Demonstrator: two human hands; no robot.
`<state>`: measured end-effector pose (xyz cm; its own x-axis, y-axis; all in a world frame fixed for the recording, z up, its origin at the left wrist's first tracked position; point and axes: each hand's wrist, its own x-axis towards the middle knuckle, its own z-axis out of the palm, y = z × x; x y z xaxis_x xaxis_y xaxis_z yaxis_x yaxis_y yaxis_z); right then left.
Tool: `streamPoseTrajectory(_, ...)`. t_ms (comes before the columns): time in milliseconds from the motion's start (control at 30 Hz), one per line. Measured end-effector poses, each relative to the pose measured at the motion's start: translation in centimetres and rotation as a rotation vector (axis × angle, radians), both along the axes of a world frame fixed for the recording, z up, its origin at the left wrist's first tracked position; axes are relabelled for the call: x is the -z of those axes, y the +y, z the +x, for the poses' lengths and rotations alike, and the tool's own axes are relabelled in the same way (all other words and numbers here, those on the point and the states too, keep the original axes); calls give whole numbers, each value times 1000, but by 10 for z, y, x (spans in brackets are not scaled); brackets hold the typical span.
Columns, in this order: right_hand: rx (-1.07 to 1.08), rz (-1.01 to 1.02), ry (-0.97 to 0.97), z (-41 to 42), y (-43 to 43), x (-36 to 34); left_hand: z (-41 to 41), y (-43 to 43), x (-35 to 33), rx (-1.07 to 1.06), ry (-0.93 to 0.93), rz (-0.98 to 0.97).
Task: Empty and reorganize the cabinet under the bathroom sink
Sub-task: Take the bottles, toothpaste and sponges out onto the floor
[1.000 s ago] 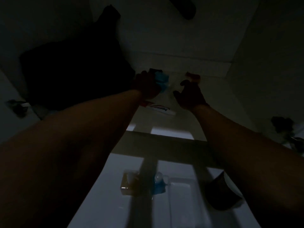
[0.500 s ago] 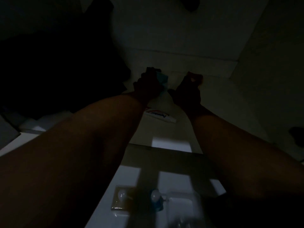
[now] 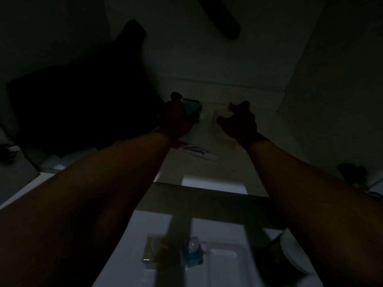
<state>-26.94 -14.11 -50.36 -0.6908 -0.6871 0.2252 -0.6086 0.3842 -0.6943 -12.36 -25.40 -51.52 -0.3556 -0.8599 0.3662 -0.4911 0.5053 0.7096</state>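
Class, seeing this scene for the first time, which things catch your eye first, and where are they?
Both hands reach deep into a dim cabinet: the left hand grips a teal object at the back, and the right hand hovers beside it, fingers curled. A white toothpaste tube lies on the cabinet floor just below the left wrist. Nearest the camera, a blue-capped item sits on a pale surface.

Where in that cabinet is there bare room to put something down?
The cabinet floor looks bare right of the toothpaste tube, toward the right wall. The back left is crowded: a teal packet beside a dark bulk. Too dim to rule out small things.
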Motion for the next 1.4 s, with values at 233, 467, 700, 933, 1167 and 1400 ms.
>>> streamPoseTrajectory(233,-121,283,84,35,45,-80,35,45,-36,-45,274,284)
streamPoseTrajectory(467,-122,479,-109,108,102,-141,96,108,-52,74,435,591)
streamPoseTrajectory(700,-221,611,-59,168,135,-136,176,160,-38,101,356,826)
streamPoseTrajectory(933,-391,750,5,208,148,-92,226,186,13,55,89,1035)
streamPoseTrajectory(1167,-317,706,-129,201,152,-39,237,192,53,0,187,1154)
streamPoseTrajectory(1400,-191,518,-174,191,148,11,223,176,80,-99,400,1039)
